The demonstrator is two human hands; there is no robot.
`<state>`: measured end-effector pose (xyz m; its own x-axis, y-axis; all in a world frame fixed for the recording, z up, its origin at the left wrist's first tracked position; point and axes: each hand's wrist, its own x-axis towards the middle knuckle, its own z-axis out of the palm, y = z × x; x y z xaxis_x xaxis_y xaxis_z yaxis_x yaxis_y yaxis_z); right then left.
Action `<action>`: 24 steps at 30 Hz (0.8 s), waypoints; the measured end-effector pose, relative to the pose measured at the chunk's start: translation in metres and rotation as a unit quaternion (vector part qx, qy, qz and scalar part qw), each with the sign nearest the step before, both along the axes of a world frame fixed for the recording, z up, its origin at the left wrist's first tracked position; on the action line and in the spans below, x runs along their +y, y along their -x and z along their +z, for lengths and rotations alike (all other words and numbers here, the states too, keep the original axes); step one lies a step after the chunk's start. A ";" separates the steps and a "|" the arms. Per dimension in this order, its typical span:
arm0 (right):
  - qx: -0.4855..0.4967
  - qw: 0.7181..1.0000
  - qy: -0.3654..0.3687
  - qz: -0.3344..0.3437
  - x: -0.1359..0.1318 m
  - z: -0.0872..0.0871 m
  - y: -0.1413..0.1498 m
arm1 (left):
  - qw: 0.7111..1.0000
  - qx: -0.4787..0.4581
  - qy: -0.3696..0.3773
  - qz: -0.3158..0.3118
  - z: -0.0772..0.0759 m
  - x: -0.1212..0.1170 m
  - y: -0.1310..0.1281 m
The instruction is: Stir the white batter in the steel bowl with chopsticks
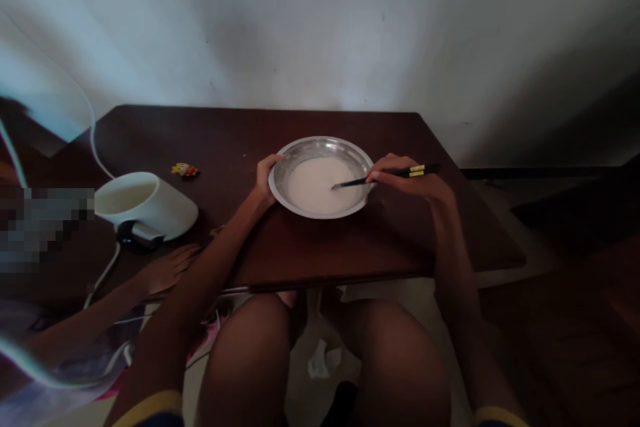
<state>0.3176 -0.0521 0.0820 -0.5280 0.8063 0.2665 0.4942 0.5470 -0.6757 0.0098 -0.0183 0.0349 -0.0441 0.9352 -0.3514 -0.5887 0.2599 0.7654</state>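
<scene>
In the head view, a stainless steel bowl (pixel 320 215) sits on the dark brown counter (pixel 380 247), its round mouth facing up and a pale, milky liquid (pixel 313 183) covering the bottom. A pair of black chopsticks (pixel 417 171) with gold bands slants over the bowl's right rim; their long axis runs mostly crosswise, tips pointing left and down into the liquid, butt ends out to the right beyond the knuckles. The person's right hand (pixel 410 185) pinches the chopsticks between thumb and fingers, while the left hand (pixel 265 180) clasps the bowl's left rim, thumb over the edge (the fingers beneath are hidden).

The counter's surface is smooth, with a dull sheen and angled far corners. To the left lie a small yellow, white and red figurine (pixel 185 169) and, nearer, a white jug (pixel 173 203) with a black handle. Another person's hand (pixel 170 270) rests by the near edge, fingers fairly flat, just beside the jug. A white cable (pixel 93 120) hangs behind it. Beyond stands a pale, marked wall (pixel 325 27), shadowed at the right; crumpled white paper (pixel 320 360) lies on the floor.
</scene>
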 end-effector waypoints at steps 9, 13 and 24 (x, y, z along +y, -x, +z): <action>0.008 0.998 -0.016 -0.054 0.001 0.000 -0.001 | 1.000 0.006 0.005 0.003 0.001 0.000 0.001; 0.011 0.999 0.027 0.044 -0.002 0.001 0.006 | 1.000 0.006 0.012 -0.010 0.003 -0.002 0.001; 0.002 0.998 0.019 0.054 -0.003 0.001 0.012 | 1.000 -0.009 -0.007 -0.003 -0.002 0.002 0.003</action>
<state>0.3055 -0.0553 0.0832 -0.6113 0.7542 0.2398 0.4306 0.5713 -0.6987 0.0070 -0.0164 0.0326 -0.0332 0.9401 -0.3393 -0.6008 0.2525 0.7584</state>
